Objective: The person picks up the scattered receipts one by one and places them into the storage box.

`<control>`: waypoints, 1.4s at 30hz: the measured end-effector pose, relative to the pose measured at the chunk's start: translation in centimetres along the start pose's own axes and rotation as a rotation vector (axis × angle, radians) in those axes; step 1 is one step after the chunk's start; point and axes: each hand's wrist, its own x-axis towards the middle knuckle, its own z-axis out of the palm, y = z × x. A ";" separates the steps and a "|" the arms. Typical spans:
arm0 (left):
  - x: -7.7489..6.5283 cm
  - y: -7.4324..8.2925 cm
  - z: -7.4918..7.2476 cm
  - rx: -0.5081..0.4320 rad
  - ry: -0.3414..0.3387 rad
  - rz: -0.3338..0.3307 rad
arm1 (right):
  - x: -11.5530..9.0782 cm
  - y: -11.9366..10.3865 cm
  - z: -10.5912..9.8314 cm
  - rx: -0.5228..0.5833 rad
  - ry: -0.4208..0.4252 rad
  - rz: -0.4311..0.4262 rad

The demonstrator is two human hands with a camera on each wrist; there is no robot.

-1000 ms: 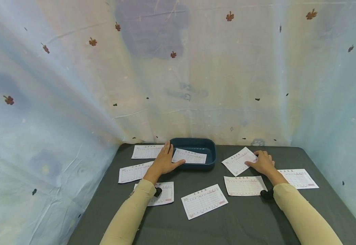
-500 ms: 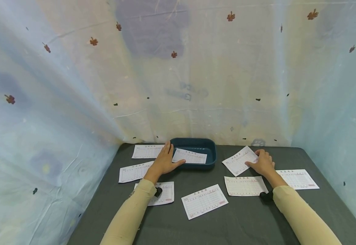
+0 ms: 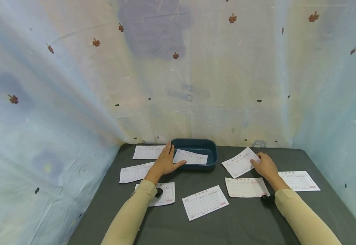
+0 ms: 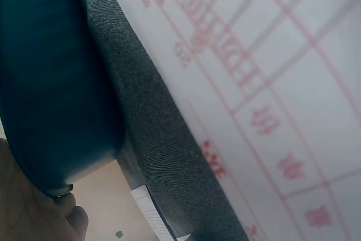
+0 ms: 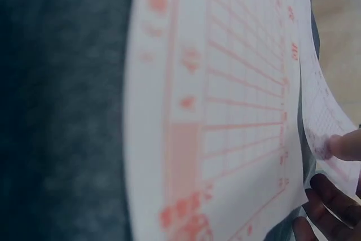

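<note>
My left hand (image 3: 165,164) rests at the left near corner of a dark teal plastic tray (image 3: 212,159), fingers straight along its left rim and thumb spread over the near edge. In the left wrist view, part of that hand shows beside the tray wall (image 4: 56,83). One printed paper form (image 3: 193,158) lies inside the tray. My right hand (image 3: 266,166) pinches the right corner of another paper form (image 3: 239,164). In the right wrist view, the thumb (image 5: 345,146) lies on top of this form (image 5: 322,103), with the other fingers beneath it.
Several similar forms lie on the dark grey table (image 3: 233,228): one cream-coloured (image 3: 246,188) below my right hand, one at the right (image 3: 299,181), one at the front (image 3: 205,202), others at the left (image 3: 136,172). A patterned curtain (image 3: 196,102) hangs behind.
My right hand has shifted slightly right and its fingers have closed in on the form's corner. The left hand and the tray have stayed in place.
</note>
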 end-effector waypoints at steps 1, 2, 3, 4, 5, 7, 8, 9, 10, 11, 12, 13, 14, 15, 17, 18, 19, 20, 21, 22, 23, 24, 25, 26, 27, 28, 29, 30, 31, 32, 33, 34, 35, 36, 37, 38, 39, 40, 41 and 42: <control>0.0 0.0 0.0 -0.005 -0.005 -0.003 | -0.1 0.1 -0.1 0.010 0.000 -0.004; 0.1 0.0 0.1 -0.009 -0.006 -0.004 | -0.3 0.1 -0.1 0.016 0.003 -0.011; 0.1 -0.1 0.2 -0.005 -0.008 -0.005 | -0.4 0.1 -0.2 0.026 0.005 -0.014; 0.0 0.0 0.2 -0.005 -0.004 -0.003 | -0.5 0.1 -0.3 0.036 0.007 -0.013; -0.1 0.0 0.1 -0.004 -0.001 -0.003 | -0.6 0.0 -0.4 0.046 0.013 -0.012; -0.3 0.2 -0.1 0.000 0.008 0.000 | -0.8 0.0 -0.6 0.067 0.026 -0.011; -0.4 0.3 -0.2 0.006 0.012 0.002 | -0.9 -0.1 -0.6 0.077 0.036 -0.009; -0.5 0.4 -0.4 0.009 0.014 0.002 | -0.9 -0.1 -0.7 0.087 0.047 -0.008; -0.6 0.5 -0.5 0.010 0.017 0.003 | -1.0 -0.1 -0.7 0.097 0.061 -0.009; -0.7 0.6 -0.6 0.012 0.017 0.003 | -1.0 -0.2 -0.8 0.107 0.075 -0.010; -0.7 0.6 -0.6 0.013 0.018 0.002 | -1.1 -0.2 -0.9 0.117 0.087 -0.011; -0.8 0.6 -0.7 0.014 0.021 0.003 | -1.1 -0.2 -0.9 0.131 0.096 -0.009; -0.8 0.7 -0.7 0.013 0.023 0.004 | -1.2 -0.4 -1.0 0.144 0.106 -0.006; -0.8 0.7 -0.7 0.012 0.026 0.005 | -1.3 -0.4 -1.1 0.158 0.115 -0.004; -0.7 0.7 -0.7 0.010 0.030 0.006 | -1.5 -0.6 -1.2 0.178 0.128 -0.001; -0.7 0.6 -0.6 0.009 0.032 0.006 | -1.6 -0.6 -1.3 0.188 0.133 0.001; -0.7 0.6 -0.6 0.009 0.033 0.007 | -1.7 -0.7 -1.3 0.197 0.137 0.002; -0.7 0.6 -0.5 0.010 0.033 0.007 | -1.8 -0.7 -1.3 0.203 0.140 0.001; -0.6 0.6 -0.4 0.009 0.033 0.007 | -1.9 -0.8 -1.4 0.206 0.142 -0.002; -0.6 0.5 -0.4 0.009 0.033 0.006 | -2.0 -0.8 -1.4 0.207 0.143 -0.006; -0.6 0.5 -0.3 0.010 0.033 0.006 | -2.1 -0.8 -1.4 0.209 0.144 -0.011; -0.6 0.5 -0.3 0.010 0.033 0.006 | -2.2 -0.8 -1.5 0.212 0.144 -0.015; -0.6 0.5 -0.3 0.011 0.033 0.006 | -2.3 -0.9 -1.5 0.213 0.144 -0.020; -0.6 0.5 -0.3 0.010 0.032 0.006 | -2.4 -0.9 -1.6 0.216 0.143 -0.024; -0.6 0.5 -0.4 0.008 0.033 0.007 | -2.5 -0.8 -1.6 0.220 0.144 -0.026; -0.6 0.5 -0.4 0.005 0.033 0.007 | -2.6 -0.8 -1.6 0.229 0.148 -0.025; -0.6 0.6 -0.4 0.001 0.033 0.007 | -2.7 -0.8 -1.7 0.238 0.153 -0.024; -0.7 0.6 -0.5 0.000 0.030 0.006 | -2.9 -0.8 -1.8 0.247 0.159 -0.018; -0.7 0.6 -0.5 0.001 0.025 0.003 | -3.0 -0.8 -1.8 0.259 0.167 -0.011; -0.7 0.6 -0.5 0.002 0.024 0.001 | -3.0 -0.7 -1.8 0.277 0.175 -0.001; -0.7 0.6 -0.6 0.003 0.022 0.000 | -3.1 -0.7 -1.9 0.294 0.185 0.010; -0.7 0.6 -0.6 0.005 0.021 -0.001 | -3.2 -0.6 -1.9 0.312 0.194 0.022; -0.7 0.6 -0.6 0.009 0.020 0.000 | -3.2 -0.6 -1.9 0.334 0.200 0.035; -0.7 0.6 -0.6 0.013 0.019 0.000 | -3.3 -0.5 -1.9 0.358 0.204 0.051; -0.7 0.6 -0.6 0.014 0.022 0.001 | -3.4 -0.5 -2.0 0.385 0.206 0.067; -0.7 0.6 -0.6 0.013 0.027 0.005 | -3.4 -0.5 -2.0 0.408 0.206 0.081; -0.7 0.6 -0.6 0.014 0.026 0.005 | -3.5 -0.5 -2.0 0.426 0.204 0.095; -0.7 0.6 -0.6 0.014 0.028 0.007 | -3.5 -0.5 -2.1 0.442 0.200 0.109; -0.7 0.6 -0.6 0.014 0.031 0.008 | -3.6 -0.6 -2.1 0.459 0.195 0.123; -0.7 0.6 -0.6 0.012 0.033 0.009 | -3.7 -0.6 -2.2 0.471 0.191 0.136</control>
